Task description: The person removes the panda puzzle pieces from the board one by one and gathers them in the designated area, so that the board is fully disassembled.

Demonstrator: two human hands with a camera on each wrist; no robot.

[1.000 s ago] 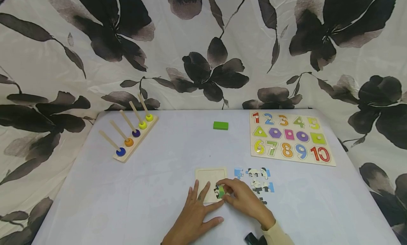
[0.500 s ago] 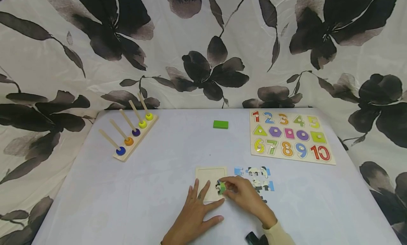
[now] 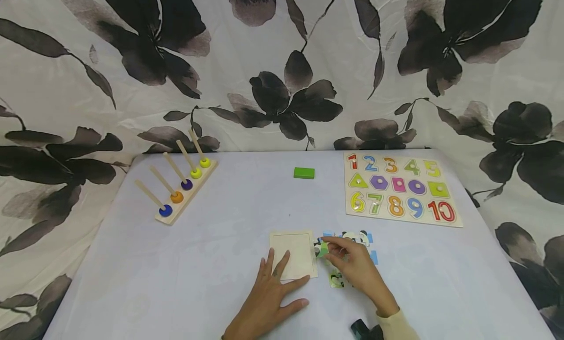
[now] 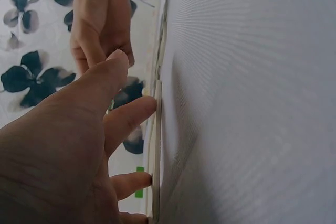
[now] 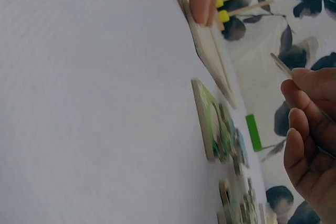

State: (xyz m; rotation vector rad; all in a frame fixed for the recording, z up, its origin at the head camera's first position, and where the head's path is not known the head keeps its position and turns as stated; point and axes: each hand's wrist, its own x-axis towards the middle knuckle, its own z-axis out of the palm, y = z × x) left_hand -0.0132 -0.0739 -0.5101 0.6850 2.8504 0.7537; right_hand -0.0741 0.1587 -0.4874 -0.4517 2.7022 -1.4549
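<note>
A square wooden puzzle tray with a raised border lies near the front of the table. My left hand rests with spread fingers on its lower left edge; the left wrist view shows the fingertips touching the tray's rim. Just right of the tray, my right hand pinches a green jigsaw piece between thumb and forefinger. In the right wrist view that piece is seen edge-on, held above the table. Several panda jigsaw pieces lie beneath and behind the right hand, which partly hides them.
A number and shape board lies at the back right. A green block sits at the back middle. Towards the left stands a peg stacker with coloured beads. A black object is near the right sleeve.
My right hand has lifted the green jigsaw piece off the tray and carried it rightwards, over the loose pieces. The left hand has stayed in place on the tray.
</note>
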